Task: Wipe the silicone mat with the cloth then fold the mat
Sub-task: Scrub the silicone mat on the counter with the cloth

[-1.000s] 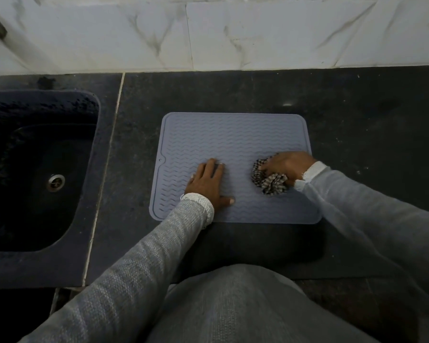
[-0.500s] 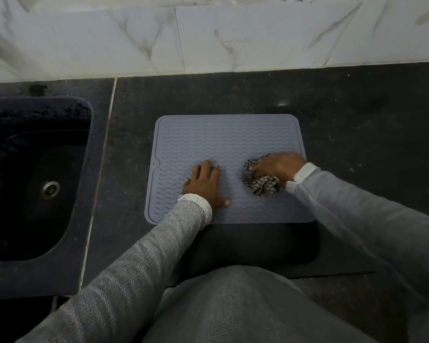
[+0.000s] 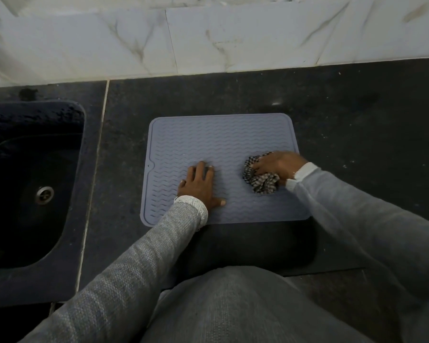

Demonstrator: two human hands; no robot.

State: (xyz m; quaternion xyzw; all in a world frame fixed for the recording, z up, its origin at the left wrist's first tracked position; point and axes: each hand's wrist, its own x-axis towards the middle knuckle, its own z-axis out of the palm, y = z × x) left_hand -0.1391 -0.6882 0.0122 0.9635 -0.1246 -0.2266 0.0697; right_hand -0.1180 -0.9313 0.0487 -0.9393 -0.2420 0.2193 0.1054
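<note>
Silicone mat [image 3: 221, 144]: left hand [image 3: 200, 185] fingers flat; right hand [image 3: 276, 164] fingers grip checked cloth [image 3: 263, 181].

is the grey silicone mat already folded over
No, the grey wavy-ribbed silicone mat lies flat on the dark stone counter, with the left hand pressing it.

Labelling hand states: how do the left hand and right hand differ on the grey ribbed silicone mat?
The left hand lies flat, fingers straight, pressing the grey ribbed silicone mat; the right hand curls round the bunched checked cloth. The left hand sits near the mat's middle, the right hand by its right edge. Both wear grey sleeves.
</note>
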